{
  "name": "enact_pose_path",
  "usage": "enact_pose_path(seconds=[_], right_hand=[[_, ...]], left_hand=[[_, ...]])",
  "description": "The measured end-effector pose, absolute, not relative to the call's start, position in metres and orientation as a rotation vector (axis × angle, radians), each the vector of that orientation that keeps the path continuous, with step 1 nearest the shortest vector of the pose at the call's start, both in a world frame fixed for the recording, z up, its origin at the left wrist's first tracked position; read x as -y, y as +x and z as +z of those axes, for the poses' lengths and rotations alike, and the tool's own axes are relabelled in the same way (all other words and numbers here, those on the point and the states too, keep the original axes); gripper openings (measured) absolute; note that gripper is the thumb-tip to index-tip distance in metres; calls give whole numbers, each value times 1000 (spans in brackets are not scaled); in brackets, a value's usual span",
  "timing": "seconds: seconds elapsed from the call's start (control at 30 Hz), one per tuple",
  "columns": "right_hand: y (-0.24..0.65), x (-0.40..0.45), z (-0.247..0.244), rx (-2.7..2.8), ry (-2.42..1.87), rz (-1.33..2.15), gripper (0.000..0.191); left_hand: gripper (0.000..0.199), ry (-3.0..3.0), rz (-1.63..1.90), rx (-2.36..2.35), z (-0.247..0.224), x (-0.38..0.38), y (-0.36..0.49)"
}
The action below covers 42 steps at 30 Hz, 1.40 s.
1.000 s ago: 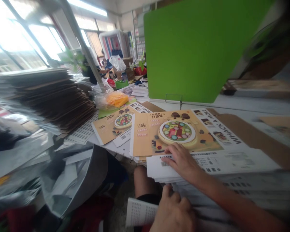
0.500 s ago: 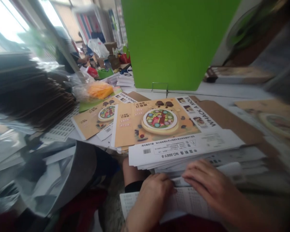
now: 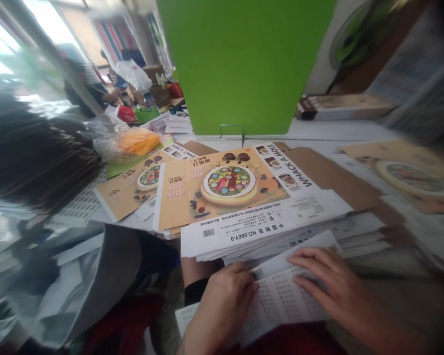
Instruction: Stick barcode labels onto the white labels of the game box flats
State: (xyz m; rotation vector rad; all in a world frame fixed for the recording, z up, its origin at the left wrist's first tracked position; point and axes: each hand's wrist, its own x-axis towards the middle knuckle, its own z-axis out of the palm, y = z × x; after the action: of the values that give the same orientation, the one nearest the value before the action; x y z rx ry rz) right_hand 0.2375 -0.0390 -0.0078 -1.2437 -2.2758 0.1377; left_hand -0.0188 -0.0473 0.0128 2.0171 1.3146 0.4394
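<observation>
A white sheet of printed labels (image 3: 281, 301), covered with rows of small characters, lies low in front of me. My left hand (image 3: 227, 296) has its fingers curled and closed at the sheet's upper edge; the fingertips are partly hidden. Over the sheet's right part, my right hand (image 3: 331, 278) rests with fingers stretched and the thumb apart. Between the hands shows a white box flap (image 3: 313, 249) with a barcode beside my left fingertips. Just beyond are stacked flat printed boxes (image 3: 229, 185) marked "WHACK A MOLE", their white flaps overhanging toward me.
A green board (image 3: 244, 64) stands upright behind the boxes. To the left are a grey bin (image 3: 103, 281) with paper scraps, a tall cardboard stack (image 3: 33, 148) and an orange bag (image 3: 136, 140). Another printed box (image 3: 410, 172) lies right. A person sits far back left.
My right hand's fingers have spread apart over the sheet, and more of its printed rows shows. The left hand stays at the edge. The whole view has shifted slightly.
</observation>
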Motion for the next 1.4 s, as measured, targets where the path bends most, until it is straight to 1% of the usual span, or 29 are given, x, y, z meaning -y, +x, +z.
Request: enact_pose_path(seconds=[0.2,0.27,0.5,0.63,0.77,0.87,0.97,1.03,1.1,1.2,1.3,1.4], right_hand=[[252,42,-14,2182,-1373,355,22],[251,43,-15,2152,-1387,366,20],[244,42,-21,2166,-1297,66,17],[244,45,-28,2223,-1218,-109,25],[239,52,-30,2243,-1197,-195,29],[233,56,-29,2198,-1239,-190,24],[231,55,-28,2146,-1311,1,12],[234,52,-24,2104,-1358,172,9],[236,47,-15,2064,-1396,290,9],[232,32,5,2046,-1421,412,15],[214,9,28,2112,-1400,559,19],[187,-16,44,2213,-1332,682,18]], left_hand=[[19,2030,435,-1296,8,46,-21],[19,2021,432,-1298,6,46,-21],[20,1998,433,-1328,7,47,-18],[21,1946,421,-1341,10,45,-18],[21,1926,386,-1386,8,44,-18],[19,1926,360,-1403,6,43,-19],[19,1958,317,-1428,3,42,-22],[21,1994,289,-1451,2,42,-23],[23,2068,277,-1429,0,44,-23],[22,2304,298,-1329,0,50,-18],[16,2545,385,-1241,1,56,-13],[16,2669,508,-1189,2,56,-13]])
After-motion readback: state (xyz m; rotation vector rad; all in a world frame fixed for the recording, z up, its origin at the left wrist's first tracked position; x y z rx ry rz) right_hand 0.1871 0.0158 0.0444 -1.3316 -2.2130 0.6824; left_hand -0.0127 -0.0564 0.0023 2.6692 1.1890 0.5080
